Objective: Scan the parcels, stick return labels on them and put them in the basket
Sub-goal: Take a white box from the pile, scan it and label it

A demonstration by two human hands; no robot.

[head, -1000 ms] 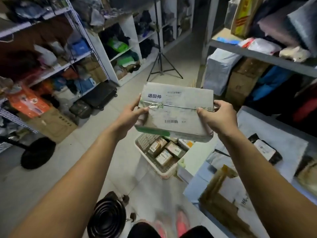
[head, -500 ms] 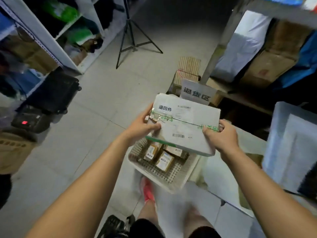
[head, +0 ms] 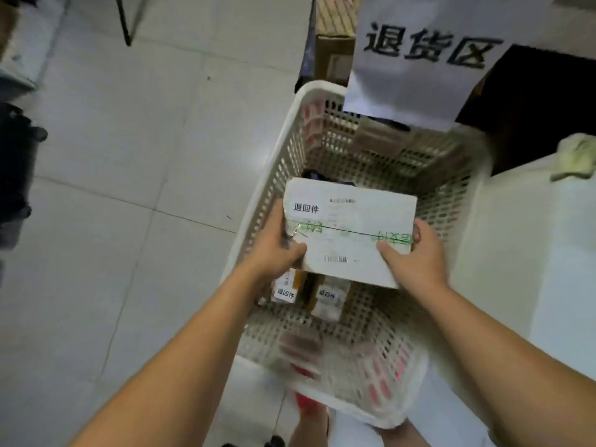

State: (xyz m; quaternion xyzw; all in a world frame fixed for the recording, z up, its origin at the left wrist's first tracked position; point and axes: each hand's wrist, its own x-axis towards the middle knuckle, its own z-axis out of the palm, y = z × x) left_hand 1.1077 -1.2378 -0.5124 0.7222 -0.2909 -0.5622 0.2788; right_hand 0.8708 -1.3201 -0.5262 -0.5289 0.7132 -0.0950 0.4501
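A white parcel [head: 346, 233] with a black-lettered return label, barcodes and green-printed tape is held flat inside the white plastic basket [head: 280, 175], low between its walls. My left hand [head: 277, 250] grips the parcel's left edge and my right hand [head: 411, 256] grips its right edge. Under it, on the basket floor, lie two small brown parcels [head: 329, 298] with the same return labels; others are hidden beneath the held parcel.
The basket stands on a pale tiled floor [head: 129, 188]. A white paper sign [head: 416, 59] with large black characters hangs over the basket's far rim. A white surface [head: 541, 253] borders it on the right. Cardboard boxes [head: 332, 43] sit behind, a tripod leg [head: 124, 21] at top left.
Both hands have lowered the white parcel from chest height down into the basket, and the view has tilted down and closed in on the basket.
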